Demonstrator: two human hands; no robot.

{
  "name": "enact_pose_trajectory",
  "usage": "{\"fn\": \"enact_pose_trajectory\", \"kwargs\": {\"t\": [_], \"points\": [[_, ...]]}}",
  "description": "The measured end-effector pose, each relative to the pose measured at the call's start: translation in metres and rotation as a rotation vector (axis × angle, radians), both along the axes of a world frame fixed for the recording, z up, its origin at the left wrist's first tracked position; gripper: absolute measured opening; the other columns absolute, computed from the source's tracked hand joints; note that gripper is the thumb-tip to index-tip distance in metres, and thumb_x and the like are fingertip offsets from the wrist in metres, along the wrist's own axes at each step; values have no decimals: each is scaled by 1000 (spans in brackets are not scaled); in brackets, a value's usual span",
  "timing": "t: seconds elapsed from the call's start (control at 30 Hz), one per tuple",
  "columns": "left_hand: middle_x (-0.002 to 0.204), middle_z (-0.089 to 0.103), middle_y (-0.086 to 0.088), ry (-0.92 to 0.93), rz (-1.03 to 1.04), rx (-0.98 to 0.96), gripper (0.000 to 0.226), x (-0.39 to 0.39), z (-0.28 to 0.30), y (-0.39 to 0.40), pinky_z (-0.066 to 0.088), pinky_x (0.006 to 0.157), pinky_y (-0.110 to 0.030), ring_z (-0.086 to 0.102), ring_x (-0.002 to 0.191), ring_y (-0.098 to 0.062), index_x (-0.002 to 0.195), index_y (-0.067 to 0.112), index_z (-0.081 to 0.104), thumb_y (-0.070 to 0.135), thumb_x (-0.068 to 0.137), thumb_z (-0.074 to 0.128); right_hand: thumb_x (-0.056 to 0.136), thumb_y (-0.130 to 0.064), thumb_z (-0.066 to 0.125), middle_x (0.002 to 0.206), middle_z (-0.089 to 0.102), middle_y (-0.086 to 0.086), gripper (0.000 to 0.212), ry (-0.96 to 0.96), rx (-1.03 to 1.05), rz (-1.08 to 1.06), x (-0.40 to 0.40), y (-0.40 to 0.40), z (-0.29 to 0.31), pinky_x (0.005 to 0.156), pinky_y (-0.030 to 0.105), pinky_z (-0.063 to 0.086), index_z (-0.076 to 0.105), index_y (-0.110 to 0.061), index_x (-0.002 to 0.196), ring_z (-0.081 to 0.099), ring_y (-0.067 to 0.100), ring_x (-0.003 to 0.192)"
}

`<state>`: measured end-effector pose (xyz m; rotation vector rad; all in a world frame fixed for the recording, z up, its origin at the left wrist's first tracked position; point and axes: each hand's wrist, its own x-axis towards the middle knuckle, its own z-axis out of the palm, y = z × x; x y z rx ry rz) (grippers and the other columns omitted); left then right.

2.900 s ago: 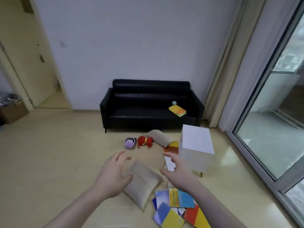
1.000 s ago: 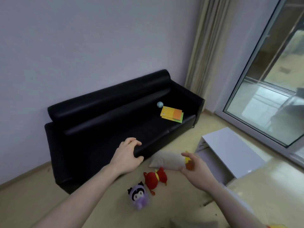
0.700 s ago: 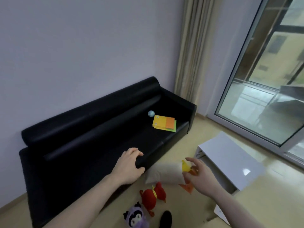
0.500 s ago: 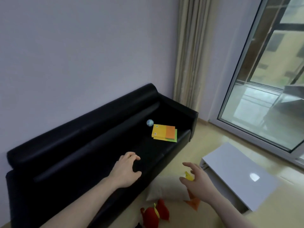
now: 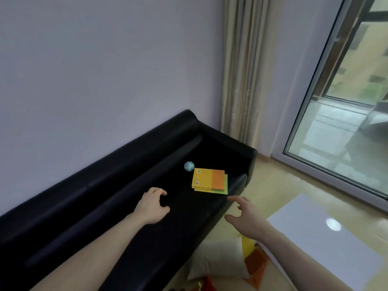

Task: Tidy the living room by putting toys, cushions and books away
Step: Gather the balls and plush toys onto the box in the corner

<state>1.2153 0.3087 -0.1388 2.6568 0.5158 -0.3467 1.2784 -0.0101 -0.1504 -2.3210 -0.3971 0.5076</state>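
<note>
A long black sofa runs along the wall, a white table on the floor beside it. A pale cushion lies on the floor against the sofa's front. Yellow-orange books sit stacked on the seat, a small bluish ball touching them. The left hand hovers over the seat, fingers loosely curled, empty. The right hand reaches out, fingers spread, empty.

Black sofa with stacked books and ball; floor (cushion there).
</note>
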Motion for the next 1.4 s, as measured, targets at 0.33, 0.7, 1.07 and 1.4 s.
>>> {"fn": "enact_pose_trajectory", "kwargs": {"t": [0.33,0.7,1.07,1.4], "points": [[154,35,2,123,-83,24,60,171,-34,37,48,106,-38,44,135,-19,145,25,48,31,90,70,91,-38,67,151,41,-7,63,30,-38,-81,114,39,-21,101,28,47,43,-32,149,50,16,131],[152,37,-1,268,-289,126,66,414,-203,97,45,108,-40,42,135,-23,149,22,43,38,89,66,93,-36,65,144,42,-16,52,131,-104,-257,297,129,-143,81,19,51,45,-38,142,58,2,97],[153,31,-7,324,-285,187,63,547,-422,139,47,101,-44,41,132,-29,143,20,41,32,86,67,92,-35,61,141,42,-20,48,165,-166,-184,402,205,-345,82,26,54,47,-40,138,61,8,104],[164,23,-4,431,-260,277,97,570,-499,182,52,87,-37,51,127,-28,162,24,5,32,88,66,93,-30,62,140,38,-23,48,249,-150,-138,393,225,-422,92,27,51,47,-37,138,60,10,111]]}}
